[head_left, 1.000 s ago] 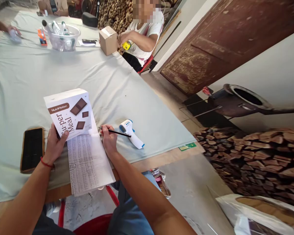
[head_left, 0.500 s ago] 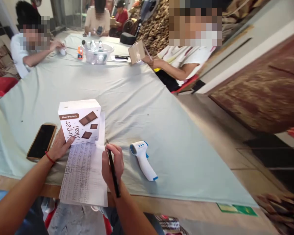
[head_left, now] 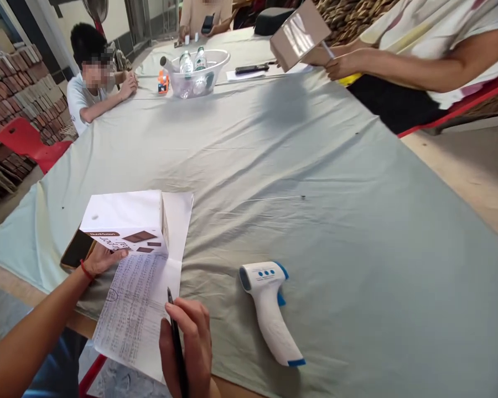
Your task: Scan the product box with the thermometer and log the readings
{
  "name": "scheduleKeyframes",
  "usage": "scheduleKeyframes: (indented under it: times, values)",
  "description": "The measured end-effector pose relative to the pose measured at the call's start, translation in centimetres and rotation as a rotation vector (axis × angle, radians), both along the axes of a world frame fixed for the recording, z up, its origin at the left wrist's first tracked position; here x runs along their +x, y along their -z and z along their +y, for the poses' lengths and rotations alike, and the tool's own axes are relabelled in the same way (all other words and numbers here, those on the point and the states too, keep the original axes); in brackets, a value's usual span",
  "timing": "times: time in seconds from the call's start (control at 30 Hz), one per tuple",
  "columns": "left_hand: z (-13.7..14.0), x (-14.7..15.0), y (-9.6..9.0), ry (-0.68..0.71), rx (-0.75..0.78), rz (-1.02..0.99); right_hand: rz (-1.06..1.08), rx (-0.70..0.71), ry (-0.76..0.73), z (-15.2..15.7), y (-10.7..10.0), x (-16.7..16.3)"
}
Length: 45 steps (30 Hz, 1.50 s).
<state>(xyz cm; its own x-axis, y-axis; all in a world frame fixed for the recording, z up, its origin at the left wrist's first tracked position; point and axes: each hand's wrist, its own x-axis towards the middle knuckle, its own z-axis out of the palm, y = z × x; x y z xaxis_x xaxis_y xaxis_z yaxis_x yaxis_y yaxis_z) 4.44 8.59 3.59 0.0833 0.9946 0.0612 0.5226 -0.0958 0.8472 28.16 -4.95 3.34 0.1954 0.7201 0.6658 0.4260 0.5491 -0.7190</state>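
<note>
My left hand [head_left: 103,258] is closed on a white NutriMotion box [head_left: 124,213] printed with brown squares, its thumb over the lower front. Beneath the box lies a paper sheet [head_left: 133,298] covered in rows of small writing. My right hand [head_left: 191,342] grips a black pen [head_left: 175,337] with the tip pointing up and away, over the sheet's right side. Partly hidden behind the box and left hand is a phone [head_left: 78,250]. To the right of my right hand rests a white and blue infrared thermometer [head_left: 269,309] on the cloth.
A pale cloth [head_left: 249,160] covers the table. Farther back stand a clear basin [head_left: 218,66] with bottles and an orange tape dispenser [head_left: 163,82]. At right, a co-worker holds a brown box [head_left: 301,33]. Other people sit on the far side; a red chair [head_left: 33,141] is at left.
My view has shifted and come closer to the table. The box's top now faces me more. My right hand with the pen sits lower in view, and the right co-worker's brown box appears larger.
</note>
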Motion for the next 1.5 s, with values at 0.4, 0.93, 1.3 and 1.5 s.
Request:
scheduleKeyframes:
  times: [0.4, 0.93, 1.3, 1.5]
  values:
    - [0.6, 0.1, 0.4, 0.047, 0.001, -0.243, -0.164, -0.031, 0.324, 2.2, 1.5, 4.0]
    - [3.0, 1.1, 0.2, -0.14, -0.044, -0.637, -0.758, -0.926, 0.69, 5.6, 1.8, 7.1]
    - [1.4, 1.7, -0.9, -0.135, -0.221, -0.842, 0.425, -0.631, -0.018, 6.4, -0.8, -0.8]
    - [1.1, 1.9, -0.8, -0.171, -0.223, -0.739, 0.723, -0.717, -0.318, 5.4, 0.5, -7.5]
